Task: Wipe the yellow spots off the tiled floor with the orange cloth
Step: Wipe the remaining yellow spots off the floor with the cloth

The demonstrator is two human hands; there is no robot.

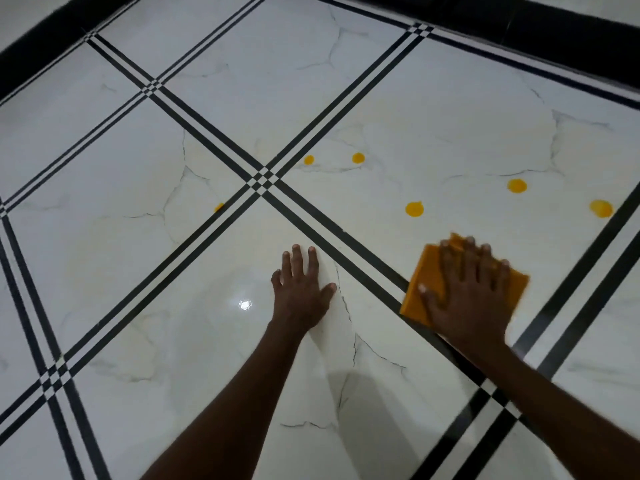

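Yellow spots [414, 209] dot the white floor [138, 271] beyond both hands. The left hand [300, 292] lies flat on a tile, fingers [297, 259] spread wide. The right hand [467, 296] presses the orange cloth [420, 282] flat beneath straight fingers.

Dim, even light w/ lamp glare [245, 304] on glossy floor [433, 109]; right hand [468, 292] motion-blurred, wide-angle edge bend.

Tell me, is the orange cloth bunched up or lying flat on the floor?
Flat. The orange cloth lies spread on the tiled floor under the right hand, whose straight fingers press it down.
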